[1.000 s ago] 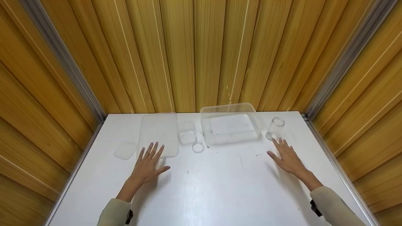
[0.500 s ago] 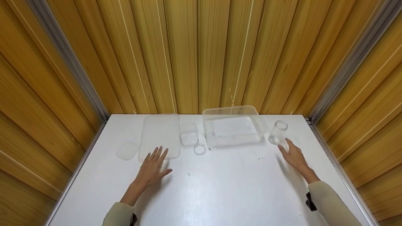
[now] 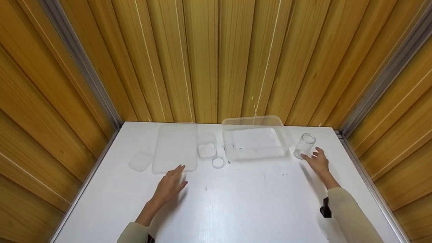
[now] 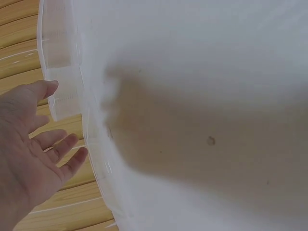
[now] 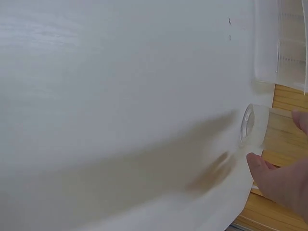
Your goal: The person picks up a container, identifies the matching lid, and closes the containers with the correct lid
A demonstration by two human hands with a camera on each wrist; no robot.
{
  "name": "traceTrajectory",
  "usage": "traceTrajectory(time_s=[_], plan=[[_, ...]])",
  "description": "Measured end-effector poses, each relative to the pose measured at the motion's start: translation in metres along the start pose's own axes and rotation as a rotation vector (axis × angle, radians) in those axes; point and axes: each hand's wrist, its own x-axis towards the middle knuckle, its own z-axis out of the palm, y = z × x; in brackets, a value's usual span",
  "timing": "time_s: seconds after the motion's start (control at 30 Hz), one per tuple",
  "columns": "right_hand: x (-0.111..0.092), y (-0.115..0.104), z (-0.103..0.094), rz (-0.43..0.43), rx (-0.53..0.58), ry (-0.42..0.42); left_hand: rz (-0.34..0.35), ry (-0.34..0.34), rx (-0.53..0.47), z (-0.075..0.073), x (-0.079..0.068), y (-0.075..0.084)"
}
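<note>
A clear glass jar (image 3: 304, 145) stands upright on the white table at the right. Close beside its lower part is my right hand (image 3: 319, 163), with thumb and fingers spread apart and slightly bent. The right wrist view shows the jar (image 5: 269, 129) overlapped at its edge by one digit of this right hand (image 5: 284, 178). My left hand (image 3: 168, 185) hovers near the front edge of a large flat translucent lid (image 3: 175, 146), holding nothing. In the left wrist view, the fingers of the left hand (image 4: 29, 144) are loosely bent and apart.
A large clear plastic box (image 3: 256, 153) stands at the back, left of the jar. Between it and the large lid are a small square container (image 3: 207, 150) and a white ring-shaped lid (image 3: 218, 162). A small square lid (image 3: 140, 161) lies far left. Wood-patterned panels (image 3: 216, 60) enclose the table.
My right hand has come up to the jar's side, its fingers drawing in from a flat spread. The left hand has turned slightly onto its side. The whole head view has shifted a little.
</note>
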Motion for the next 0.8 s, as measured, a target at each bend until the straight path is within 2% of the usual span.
traceTrajectory(time_s=[0.17,0.27,0.43,0.63,0.8], plan=[[0.009,-0.001,0.006,0.061,0.118,0.037,-0.015,-0.012,-0.042,0.003,-0.002,0.002],[0.015,-0.003,0.012,0.076,0.153,0.046,-0.031,-0.026,-0.066,0.003,-0.003,0.003],[0.022,-0.004,0.019,0.094,0.159,0.052,-0.069,-0.054,-0.091,0.003,-0.005,0.003],[0.026,0.001,0.028,0.112,0.147,0.064,-0.076,-0.072,-0.097,0.001,-0.007,0.002],[0.029,0.004,0.033,0.118,0.132,0.11,-0.095,-0.111,-0.126,0.001,-0.006,0.001]])
